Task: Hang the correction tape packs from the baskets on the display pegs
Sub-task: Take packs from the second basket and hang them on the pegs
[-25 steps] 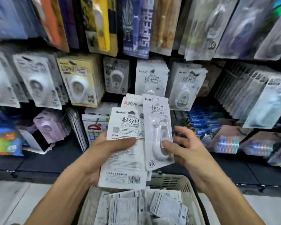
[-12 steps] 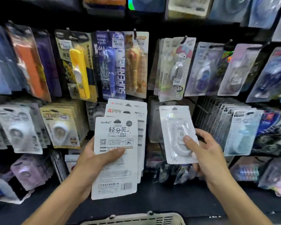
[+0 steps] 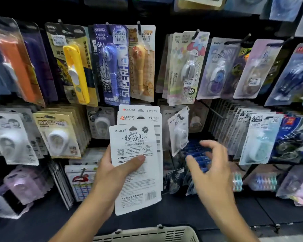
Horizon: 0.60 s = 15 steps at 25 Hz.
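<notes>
- Correction tape packs [image 3: 136,170] stand as a fanned stack in the left hand [image 3: 115,170]; the front card reads "BoBo", "76" and "轻分贝", and the two behind read "AODEMEI" and "PET".
- Their long axis runs upright, hang holes at the top, printed backs facing the person.
- One white "BoBo" pack [image 3: 179,131] hangs on a peg, tilted and turned partly edge-on, above the right hand [image 3: 210,166].
- Left thumb presses across the front card, fingers wrapped behind.
- Right hand is near the hung pack, apart from it, fingers loosely spread, holding nothing.
- A basket [image 3: 147,234] rim sits below.
</notes>
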Available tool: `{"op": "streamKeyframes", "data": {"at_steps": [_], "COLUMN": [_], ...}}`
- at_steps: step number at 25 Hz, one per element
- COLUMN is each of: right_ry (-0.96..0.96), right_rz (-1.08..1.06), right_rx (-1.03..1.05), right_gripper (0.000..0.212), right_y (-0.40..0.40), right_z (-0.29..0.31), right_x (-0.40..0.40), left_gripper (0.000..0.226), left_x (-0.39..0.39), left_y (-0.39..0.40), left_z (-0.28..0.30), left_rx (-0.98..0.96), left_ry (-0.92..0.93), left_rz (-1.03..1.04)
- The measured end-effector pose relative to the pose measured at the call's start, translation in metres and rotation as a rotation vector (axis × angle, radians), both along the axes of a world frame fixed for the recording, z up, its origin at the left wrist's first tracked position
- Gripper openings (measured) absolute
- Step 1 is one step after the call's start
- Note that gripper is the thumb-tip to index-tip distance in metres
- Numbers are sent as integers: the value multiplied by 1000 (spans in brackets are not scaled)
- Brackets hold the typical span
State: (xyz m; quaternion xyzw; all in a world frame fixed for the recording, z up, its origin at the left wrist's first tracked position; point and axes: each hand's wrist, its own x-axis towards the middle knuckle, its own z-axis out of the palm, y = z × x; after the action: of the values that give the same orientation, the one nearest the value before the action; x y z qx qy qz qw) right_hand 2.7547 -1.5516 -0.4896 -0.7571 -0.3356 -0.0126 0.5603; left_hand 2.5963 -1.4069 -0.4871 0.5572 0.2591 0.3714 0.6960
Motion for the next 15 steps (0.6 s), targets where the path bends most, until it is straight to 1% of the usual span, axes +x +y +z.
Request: {"op": "streamKeyframes", "data": {"at_steps": [1, 2, 3, 4, 5, 6, 7, 8, 9, 10, 12, 15], "right_ry": [-16, 3, 22, 33, 63, 126, 206, 292, 376, 451, 578, 766], "right_rz": [162, 347, 488, 545, 538, 523, 541, 608, 709, 805, 912, 919], "right_rx": [18, -29, -104, -157, -160, -112, -23, 89, 177, 228, 273, 260], "right_gripper": [37, 49, 67, 86, 102, 111, 112, 107, 100, 93, 80, 68], "right_y": [2, 4, 7, 11, 13, 14, 13, 11, 8, 6, 5, 3], "right_z": [0, -2, -5, -8, -11, -10, -10, -9, -5, -2, 2, 2], "right_x": [-18, -34, -48, -56, -58, -56, -51, -45, -40, -39, -39, -40], "left_gripper": [55, 55, 56, 55, 54, 60, 65, 59, 48, 48, 71, 89], "left_x": [3, 7, 9, 10, 9, 7, 4, 3, 4, 5, 6, 4], "left_y": [-6, -11, -17, -20, -22, -21, -18, -14, -11, -8, -7, -13], "left_z": [-2, -4, -6, -5, -1, 2, 3, 3, 2, -2, -10, -16], "left_rx": [24, 30, -11, -85, -137, -146, -137, -116, -112, -146, -259, -343], "left_ry": [10, 16, 2, -37, -51, -58, -62, -71, -83, -112, -148, -103], "left_rz": [17, 15, -10, -75, -157, -238, -299, -305, -275, -242, -238, -346]}}
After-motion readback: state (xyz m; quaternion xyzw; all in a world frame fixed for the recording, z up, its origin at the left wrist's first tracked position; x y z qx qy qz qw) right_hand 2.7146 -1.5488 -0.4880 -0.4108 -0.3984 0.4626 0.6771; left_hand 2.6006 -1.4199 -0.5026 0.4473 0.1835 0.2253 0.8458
